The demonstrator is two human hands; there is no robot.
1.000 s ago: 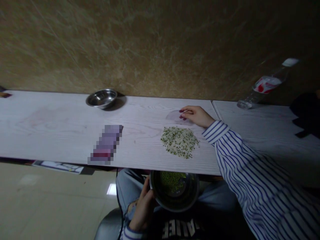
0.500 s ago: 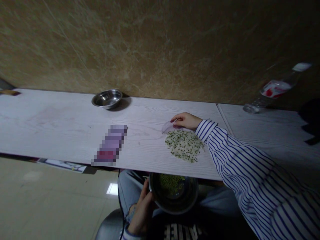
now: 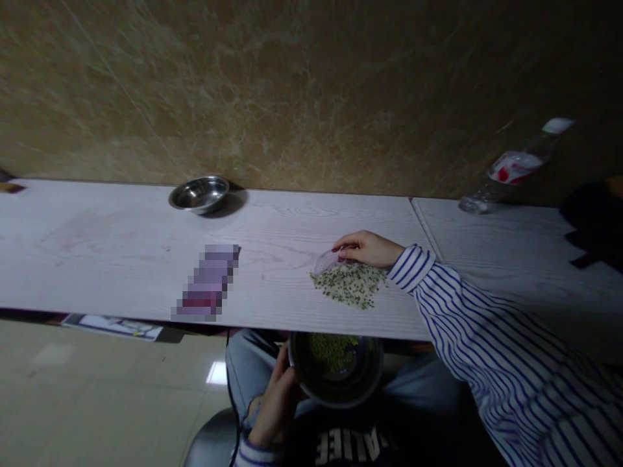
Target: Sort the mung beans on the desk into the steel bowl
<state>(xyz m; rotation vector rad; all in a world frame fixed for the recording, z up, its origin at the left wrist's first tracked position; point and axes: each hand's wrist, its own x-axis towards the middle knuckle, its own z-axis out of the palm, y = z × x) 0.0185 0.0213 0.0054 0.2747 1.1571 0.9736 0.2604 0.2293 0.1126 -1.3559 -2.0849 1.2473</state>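
Note:
With my right hand I pinch a thin, clear plastic scraper with a rounded end. Its lower edge meets the far side of a spread pile of white and green grains on the pale wooden table. Below the table's front edge, my left hand grips the left rim of a metal bowl. Green beans lie in that bowl, which sits over my lap, partly under the table edge.
A second metal bowl stands near the wall, back left. A blurred-out flat rectangle lies left of the grains. A plastic bottle stands at the back right, beside a dark object. Papers show beneath the table edge.
My right hand and the scraper have come nearer to me, pushing into the far side of the grain pile, which is now narrower front to back. My left hand still holds the bowl.

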